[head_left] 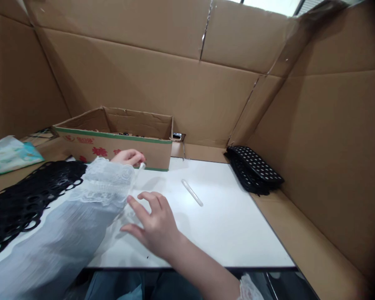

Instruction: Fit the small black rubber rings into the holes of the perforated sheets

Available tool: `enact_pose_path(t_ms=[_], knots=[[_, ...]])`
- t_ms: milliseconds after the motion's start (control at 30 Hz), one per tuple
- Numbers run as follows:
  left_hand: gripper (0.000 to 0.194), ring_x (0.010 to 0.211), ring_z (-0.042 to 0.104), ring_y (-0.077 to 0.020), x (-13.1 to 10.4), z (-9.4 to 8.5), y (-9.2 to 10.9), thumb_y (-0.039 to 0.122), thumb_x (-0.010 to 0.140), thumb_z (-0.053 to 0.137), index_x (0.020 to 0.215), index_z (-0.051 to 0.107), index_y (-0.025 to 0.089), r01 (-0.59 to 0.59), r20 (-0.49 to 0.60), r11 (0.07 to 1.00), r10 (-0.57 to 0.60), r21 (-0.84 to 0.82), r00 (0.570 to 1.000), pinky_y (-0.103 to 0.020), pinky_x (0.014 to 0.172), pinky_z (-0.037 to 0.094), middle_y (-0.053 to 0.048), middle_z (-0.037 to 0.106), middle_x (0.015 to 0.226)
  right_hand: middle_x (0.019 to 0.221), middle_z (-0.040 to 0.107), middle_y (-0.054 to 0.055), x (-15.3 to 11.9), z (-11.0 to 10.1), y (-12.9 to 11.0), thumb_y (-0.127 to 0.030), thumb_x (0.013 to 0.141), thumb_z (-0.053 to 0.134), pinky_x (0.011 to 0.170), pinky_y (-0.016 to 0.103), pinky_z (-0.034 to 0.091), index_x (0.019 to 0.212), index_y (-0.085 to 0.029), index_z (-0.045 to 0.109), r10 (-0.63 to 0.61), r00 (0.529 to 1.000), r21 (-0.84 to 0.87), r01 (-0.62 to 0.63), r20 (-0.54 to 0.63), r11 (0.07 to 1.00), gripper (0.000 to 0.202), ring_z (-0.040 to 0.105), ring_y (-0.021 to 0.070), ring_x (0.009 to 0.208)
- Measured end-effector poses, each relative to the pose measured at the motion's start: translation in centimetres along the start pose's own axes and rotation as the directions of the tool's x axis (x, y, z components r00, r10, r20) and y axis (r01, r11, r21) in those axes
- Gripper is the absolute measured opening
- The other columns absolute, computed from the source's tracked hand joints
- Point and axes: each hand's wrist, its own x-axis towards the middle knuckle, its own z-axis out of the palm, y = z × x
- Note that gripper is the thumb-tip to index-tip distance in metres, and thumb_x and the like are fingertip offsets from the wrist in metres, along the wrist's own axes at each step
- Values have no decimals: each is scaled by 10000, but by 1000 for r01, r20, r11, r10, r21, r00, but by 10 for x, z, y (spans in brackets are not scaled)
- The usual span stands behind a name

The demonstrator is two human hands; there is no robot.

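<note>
My left hand [128,157] is in front of the cardboard box, its fingers curled. A small whitish piece [142,166] shows by its fingertips, too small to name. The white lace cuff [108,181] of my left sleeve hides part of that hand and wrist. My right hand [158,227] is nearer to me over the white tabletop [225,225], thumb and fingers apart and bent. Its index fingertip is at the edge of the left cuff; whether it touches is unclear. Right of both hands lies a slim whitish translucent stick [192,192].
An open cardboard box [137,152] with dark items inside stands at the back left. Black openwork material [21,200] lies at the left, beside a tissue pack [15,157]. A black polka-dot pouch [254,168] sits at the right edge. Cardboard walls [137,79] surround the table.
</note>
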Motion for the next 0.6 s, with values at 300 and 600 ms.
enact_pose_path(t_ms=[300, 600], knots=[[155, 581, 514, -90, 22, -29, 88, 265, 812, 402, 741, 485, 156, -211, -349, 675, -74, -707, 934, -262, 639, 401, 20, 530, 586, 928, 581, 103, 21, 49, -66, -440, 811, 399, 797, 270, 421, 1108, -84, 469, 12, 1000, 270, -10, -5, 963, 469, 506, 172, 883], [324, 527, 288, -51, 90, -94, 81, 251, 862, 48, 565, 153, 176, -262, -443, 815, 7, -517, 897, -202, 587, 284, 55, 219, 496, 660, 575, -1, 11, 23, -112, -258, 823, 377, 601, 175, 432, 726, -190, 537, 184, 967, 613, -254, 176, 748, 200, 546, 104, 650]])
